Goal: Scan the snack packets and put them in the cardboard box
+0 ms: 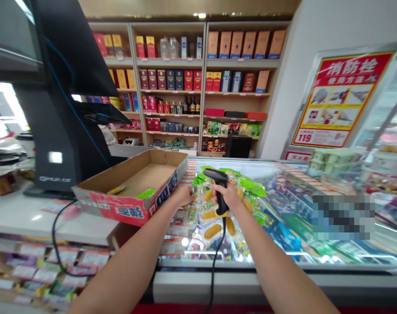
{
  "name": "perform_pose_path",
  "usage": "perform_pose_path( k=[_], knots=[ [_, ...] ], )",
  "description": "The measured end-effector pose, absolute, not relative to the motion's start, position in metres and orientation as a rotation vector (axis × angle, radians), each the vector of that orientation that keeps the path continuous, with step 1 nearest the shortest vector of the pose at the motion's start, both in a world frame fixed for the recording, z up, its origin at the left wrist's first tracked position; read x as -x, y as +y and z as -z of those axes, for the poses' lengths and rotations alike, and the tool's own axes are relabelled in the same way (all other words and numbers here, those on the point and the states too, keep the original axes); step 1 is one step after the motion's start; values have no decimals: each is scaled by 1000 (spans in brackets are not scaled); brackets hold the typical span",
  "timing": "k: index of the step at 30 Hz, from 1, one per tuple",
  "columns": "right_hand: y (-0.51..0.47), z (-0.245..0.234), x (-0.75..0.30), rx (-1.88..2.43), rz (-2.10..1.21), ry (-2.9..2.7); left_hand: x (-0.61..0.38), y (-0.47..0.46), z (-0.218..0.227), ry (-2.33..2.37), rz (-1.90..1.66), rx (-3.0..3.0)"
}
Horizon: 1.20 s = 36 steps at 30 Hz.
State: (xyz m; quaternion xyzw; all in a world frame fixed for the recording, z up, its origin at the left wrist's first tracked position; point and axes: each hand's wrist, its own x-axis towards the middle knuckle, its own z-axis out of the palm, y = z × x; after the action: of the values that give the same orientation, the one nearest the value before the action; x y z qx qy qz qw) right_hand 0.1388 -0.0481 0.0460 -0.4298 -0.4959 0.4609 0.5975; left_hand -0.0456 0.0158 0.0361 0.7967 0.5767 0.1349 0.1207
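Note:
My right hand (230, 196) is closed around the grip of a black barcode scanner (221, 201), held upright above a pile of packets. Its cable (214, 266) hangs down over the counter's front. My left hand (185, 195) is at the pile's left edge, fingers curled; what they hold, if anything, is hard to make out. Clear packets with yellow-brown, sausage-shaped food (213, 231) lie spread on the glass top beneath both hands. Bright green packets (252, 186) lie along the back and right of the pile.
Left of the pile, an open cardboard box (120, 209) holds a few packets. A black checkout terminal (61, 144) stands beyond it. Right of the pile, the glass-topped freezer (293, 209) shows packaged goods, with egg cartons (332, 159) behind. Shelves (172, 63) line the back wall.

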Motion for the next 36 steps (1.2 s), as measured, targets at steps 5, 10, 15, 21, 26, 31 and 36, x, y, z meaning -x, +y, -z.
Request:
perform_pose_path(
  k=[5, 10, 15, 21, 26, 31, 36],
  knots=[
    [-50, -47, -140, 996, -1082, -1147, 47, 17, -31, 1728, -657, -2177],
    [-58, -51, -140, 982, -1133, -1192, 42, 21, -29, 1494, -1304, -1726],
    [-62, -51, -140, 958, -1215, -1275, 34, 18, -30, 1002, -1501, -1260],
    [-62, -49, -140, 958, -1214, -1384, 30, 11, -30, 1084, -1480, -1275],
    [-63, -48, -139, 994, -1208, -1383, 30, 7, -31, 1134, -1523, -1337],
    [-66, -50, -137, 978, -1227, -1365, 31, 6, -30, 1145, -1536, -1378],
    [-67, -52, -136, 968, -1229, -1361, 31, 9, -27, 1133, -1564, -1401]
  ],
)
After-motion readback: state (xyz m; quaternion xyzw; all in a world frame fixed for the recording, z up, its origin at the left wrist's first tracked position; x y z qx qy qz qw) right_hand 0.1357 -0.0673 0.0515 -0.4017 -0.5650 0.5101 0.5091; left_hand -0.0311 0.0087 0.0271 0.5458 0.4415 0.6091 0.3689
